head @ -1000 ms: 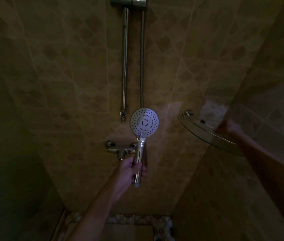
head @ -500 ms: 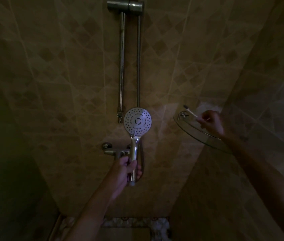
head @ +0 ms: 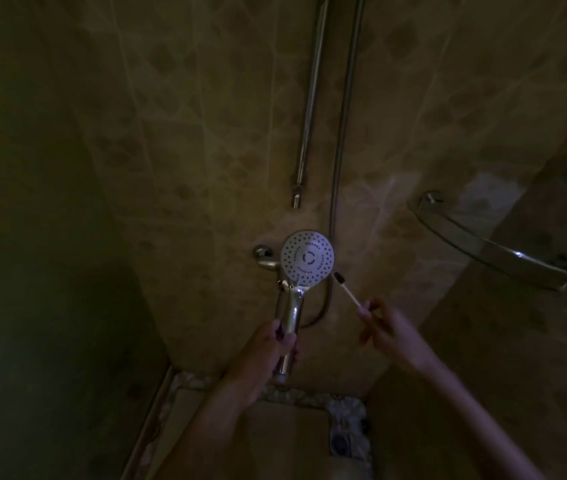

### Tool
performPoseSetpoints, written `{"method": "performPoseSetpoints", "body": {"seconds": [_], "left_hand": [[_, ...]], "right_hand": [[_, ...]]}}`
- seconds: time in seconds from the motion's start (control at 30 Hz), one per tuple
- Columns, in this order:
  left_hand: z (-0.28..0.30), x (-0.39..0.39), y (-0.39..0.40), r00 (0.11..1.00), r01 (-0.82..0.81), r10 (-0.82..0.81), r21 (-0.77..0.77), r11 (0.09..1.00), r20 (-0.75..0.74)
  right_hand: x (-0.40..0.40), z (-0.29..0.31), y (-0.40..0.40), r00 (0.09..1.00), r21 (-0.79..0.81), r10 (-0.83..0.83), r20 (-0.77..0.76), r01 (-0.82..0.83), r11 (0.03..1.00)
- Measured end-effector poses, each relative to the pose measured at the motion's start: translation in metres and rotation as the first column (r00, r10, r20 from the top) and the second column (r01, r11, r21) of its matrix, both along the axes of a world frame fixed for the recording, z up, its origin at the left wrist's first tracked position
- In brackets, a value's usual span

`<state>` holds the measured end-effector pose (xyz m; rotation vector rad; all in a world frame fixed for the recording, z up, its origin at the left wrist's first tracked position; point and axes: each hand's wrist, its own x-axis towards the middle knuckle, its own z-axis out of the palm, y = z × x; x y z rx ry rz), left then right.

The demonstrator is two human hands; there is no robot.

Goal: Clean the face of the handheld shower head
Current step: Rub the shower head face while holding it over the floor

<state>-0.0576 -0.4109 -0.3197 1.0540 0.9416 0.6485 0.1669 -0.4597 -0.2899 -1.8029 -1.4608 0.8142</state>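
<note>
The handheld shower head (head: pixel 307 259) has a round white face dotted with nozzle holes, turned toward me, and a chrome handle. My left hand (head: pixel 270 344) grips that handle from below and holds it upright in front of the tiled wall. My right hand (head: pixel 384 329) holds a toothbrush (head: pixel 348 292) with a pale handle by its lower end. Its dark bristle head points up and left, just beside the lower right rim of the shower face, a small gap apart.
A chrome riser rail (head: pixel 311 109) and hose (head: pixel 344 133) run down the wall above. The mixer tap (head: pixel 264 258) sits behind the shower head. A glass corner shelf (head: pixel 490 249) juts out at the right. Floor drain (head: pixel 341 443) lies below.
My right hand took the toothbrush off the glass shelf and carried it down and left to the shower head. The view dropped lower; my left hand kept its hold.
</note>
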Motion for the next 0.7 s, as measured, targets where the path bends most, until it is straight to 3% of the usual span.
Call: {"method": "performPoseSetpoints", "body": {"seconds": [0.13, 0.33, 0.5, 0.7], "left_hand": [[-0.025, -0.014, -0.016, 1.000, -0.008, 0.011, -0.164, 0.986, 0.014], [-0.059, -0.024, -0.045, 1.000, 0.015, -0.020, -0.258, 0.966, -0.014], [-0.076, -0.018, -0.065, 0.993, 0.081, -0.104, -0.337, 0.938, -0.052], [-0.087, -0.004, -0.078, 0.991, 0.000, -0.054, -0.397, 0.918, -0.125]], "right_hand": [[-0.025, -0.033, -0.020, 0.984, -0.018, -0.048, -0.171, 0.046, 0.999], [-0.050, -0.087, -0.051, 0.924, -0.033, -0.226, -0.309, 0.228, 0.973], [-0.049, -0.108, -0.072, 0.952, -0.056, -0.235, -0.195, 0.228, 0.972], [-0.034, -0.112, -0.081, 0.955, -0.007, -0.291, -0.061, 0.292, 0.957]]}}
